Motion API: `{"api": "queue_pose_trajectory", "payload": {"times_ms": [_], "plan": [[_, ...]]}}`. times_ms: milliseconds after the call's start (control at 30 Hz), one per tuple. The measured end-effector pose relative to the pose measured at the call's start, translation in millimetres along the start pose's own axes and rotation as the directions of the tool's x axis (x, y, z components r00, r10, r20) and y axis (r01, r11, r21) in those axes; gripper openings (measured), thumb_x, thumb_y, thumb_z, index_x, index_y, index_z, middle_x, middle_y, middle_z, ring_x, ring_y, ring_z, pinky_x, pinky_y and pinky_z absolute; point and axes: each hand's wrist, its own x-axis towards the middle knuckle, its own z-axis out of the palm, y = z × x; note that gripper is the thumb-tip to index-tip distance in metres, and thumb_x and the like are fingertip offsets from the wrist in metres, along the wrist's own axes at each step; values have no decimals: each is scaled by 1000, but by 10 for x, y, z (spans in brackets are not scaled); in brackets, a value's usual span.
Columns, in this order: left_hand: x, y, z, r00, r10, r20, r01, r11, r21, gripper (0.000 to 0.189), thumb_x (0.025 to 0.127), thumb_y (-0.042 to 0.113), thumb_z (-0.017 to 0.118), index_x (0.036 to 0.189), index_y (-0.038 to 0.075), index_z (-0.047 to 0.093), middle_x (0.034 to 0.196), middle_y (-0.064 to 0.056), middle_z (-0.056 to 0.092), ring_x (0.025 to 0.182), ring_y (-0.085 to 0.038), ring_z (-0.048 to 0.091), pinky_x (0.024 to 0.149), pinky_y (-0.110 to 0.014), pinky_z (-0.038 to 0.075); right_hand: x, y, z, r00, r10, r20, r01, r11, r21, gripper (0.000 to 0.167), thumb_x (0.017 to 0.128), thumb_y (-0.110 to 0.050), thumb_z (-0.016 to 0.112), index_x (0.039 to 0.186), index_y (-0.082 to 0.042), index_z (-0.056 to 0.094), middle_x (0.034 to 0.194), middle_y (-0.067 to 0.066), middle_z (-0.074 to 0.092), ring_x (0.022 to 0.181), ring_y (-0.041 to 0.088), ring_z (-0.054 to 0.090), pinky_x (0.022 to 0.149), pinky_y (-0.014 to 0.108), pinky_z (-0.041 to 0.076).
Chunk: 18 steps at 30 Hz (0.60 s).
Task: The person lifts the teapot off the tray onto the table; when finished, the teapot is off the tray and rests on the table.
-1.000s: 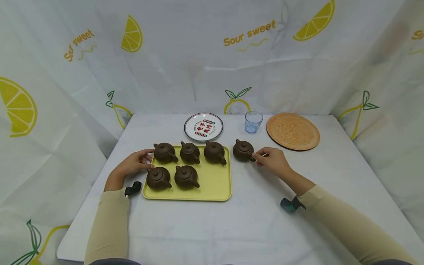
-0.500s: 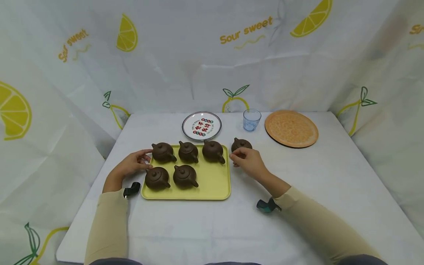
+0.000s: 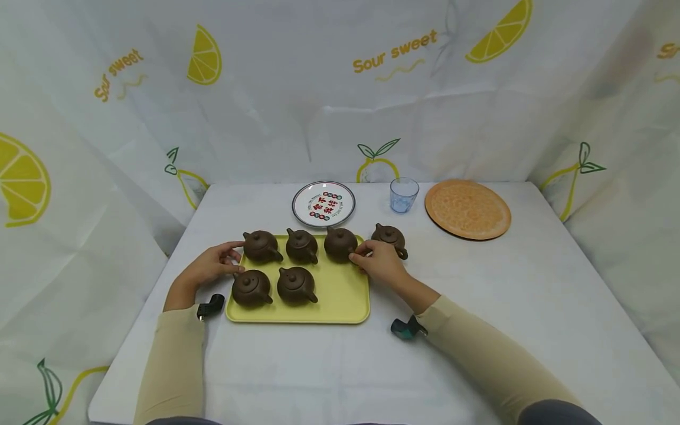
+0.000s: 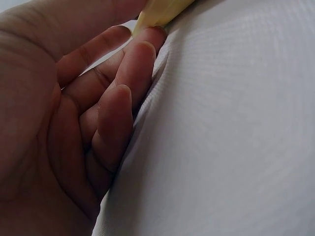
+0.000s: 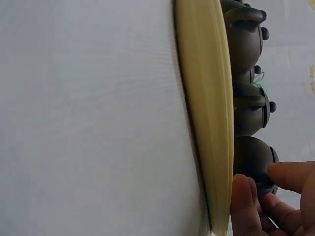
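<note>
My left hand [image 3: 211, 261] holds the left rim of the yellow tray [image 3: 340, 304]; in the left wrist view the thumb and fingertips meet the tray's edge. Several small brown teapots stand on the tray, in a back row and a front row. At the right end of the back row, my right hand [image 3: 382, 264] pinches the handle of a teapot [image 3: 338, 243] between thumb and fingers. In the right wrist view that teapot [image 5: 250, 155] stands upright behind the tray rim, its handle mostly hidden by the fingers. Another teapot [image 3: 390, 235] sits off the tray, behind the right hand.
Behind the tray lies a white plate [image 3: 305, 203] with red characters. A blue glass [image 3: 404, 196] and a round orange-brown board [image 3: 467, 209] stand farther right. White table cloth [image 3: 478, 295] spreads around them, and a lemon-patterned sheet [image 3: 319, 88] hangs at the back.
My right hand has let go of the teapot beside the tray and moved left to the handle of the right-hand back-row teapot. My left hand has stayed at the tray rim.
</note>
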Motion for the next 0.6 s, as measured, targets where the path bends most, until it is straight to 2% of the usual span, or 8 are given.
{"api": "queue_pose_trajectory", "payload": {"times_ms": [367, 467, 600], "plan": [[-15, 58, 2, 1000, -17, 3, 17, 1000, -19, 72, 82, 12, 79, 143, -2, 42, 101, -14, 60, 72, -12, 56, 69, -24, 45, 24, -50, 32, 1000, 21, 9, -20, 998, -64, 15, 93, -23, 67, 92, -8, 68, 73, 6, 66, 63, 17, 63, 56, 30, 49], [-47, 160, -5, 1000, -19, 7, 19, 999, -32, 70, 83, 8, 78, 142, -6, 42, 100, -15, 60, 72, -12, 56, 68, -25, 45, 25, -64, 13, 1000, 23, 11, -22, 994, -103, 15, 95, -24, 65, 94, -9, 68, 73, 4, 66, 63, 16, 62, 57, 31, 48], [-116, 366, -19, 1000, -12, 26, 14, 999, -50, 67, 84, 4, 76, 140, -10, 42, 99, -18, 59, 71, -12, 56, 67, -25, 45, 24, -77, -39, 999, 34, 23, -31, 991, -132, 17, 96, -25, 63, 97, -9, 67, 75, 4, 66, 65, 15, 63, 59, 31, 49]]}}
